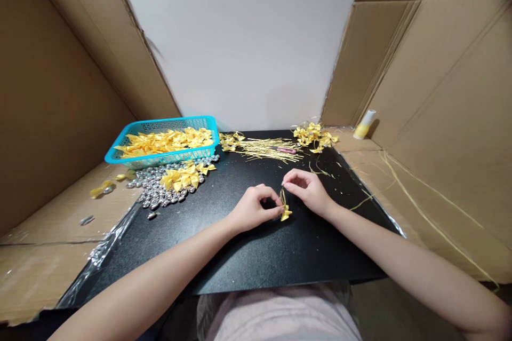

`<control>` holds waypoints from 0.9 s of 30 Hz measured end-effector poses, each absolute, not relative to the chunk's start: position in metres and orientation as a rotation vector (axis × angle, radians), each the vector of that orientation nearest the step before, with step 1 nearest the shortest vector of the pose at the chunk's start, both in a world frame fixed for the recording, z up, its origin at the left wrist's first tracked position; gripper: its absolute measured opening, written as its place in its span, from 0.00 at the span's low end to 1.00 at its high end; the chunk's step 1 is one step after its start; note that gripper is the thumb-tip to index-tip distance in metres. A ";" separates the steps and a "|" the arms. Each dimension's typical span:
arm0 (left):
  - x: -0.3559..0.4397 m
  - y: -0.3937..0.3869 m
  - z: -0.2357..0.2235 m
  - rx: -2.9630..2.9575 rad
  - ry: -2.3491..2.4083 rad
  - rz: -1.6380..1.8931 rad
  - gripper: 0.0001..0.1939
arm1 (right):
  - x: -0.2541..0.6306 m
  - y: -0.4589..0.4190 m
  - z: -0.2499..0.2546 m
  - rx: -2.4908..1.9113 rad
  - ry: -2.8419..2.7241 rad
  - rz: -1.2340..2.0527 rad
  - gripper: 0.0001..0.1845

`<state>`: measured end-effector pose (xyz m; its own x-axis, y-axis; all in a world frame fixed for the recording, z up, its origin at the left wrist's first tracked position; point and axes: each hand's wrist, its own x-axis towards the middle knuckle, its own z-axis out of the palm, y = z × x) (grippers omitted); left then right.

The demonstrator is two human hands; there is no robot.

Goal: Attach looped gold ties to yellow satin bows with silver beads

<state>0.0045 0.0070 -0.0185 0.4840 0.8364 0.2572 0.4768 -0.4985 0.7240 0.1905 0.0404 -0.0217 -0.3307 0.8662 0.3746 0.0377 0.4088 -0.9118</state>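
Near the middle of the black table, my left hand [259,206] pinches a yellow ribbon bow [286,214] by its upper part. A loop of thin gold cord [282,196] rises from the bow. My right hand [304,189] is closed, with thumb and forefinger pinching the top of that loop. Whether a bead sits in the bow is hidden by my left fingers. Beyond my hands lies a spread of cut gold cord pieces [260,150], with a pink tool [286,150], perhaps a small cutter, resting on them.
At left, a turquoise basket [160,158] holds many yellow bows; silver beads [160,198] and loose bows [182,178] lie before it. Corded bows [314,135] are piled back right. A thread cone [364,124] stands on cardboard at right, and cardboard walls [440,63] flank the table.
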 end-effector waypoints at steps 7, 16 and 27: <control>0.005 0.009 -0.020 2.148 1.111 0.813 0.04 | 0.189 0.039 -0.021 -0.808 -1.685 1.070 0.07; 0.005 0.011 -0.016 2.310 0.957 0.739 0.05 | 0.189 0.039 -0.021 -0.823 -1.693 1.074 0.06; 0.000 0.017 -0.020 2.584 0.760 0.651 0.06 | 0.189 0.039 -0.021 -0.822 -1.698 1.068 0.07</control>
<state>-0.0003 0.0174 -0.0195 0.7483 0.5789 0.3239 0.4089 -0.7871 0.4619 0.1892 0.0395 -0.0211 -0.3379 0.8713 0.3560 0.0561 0.3962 -0.9165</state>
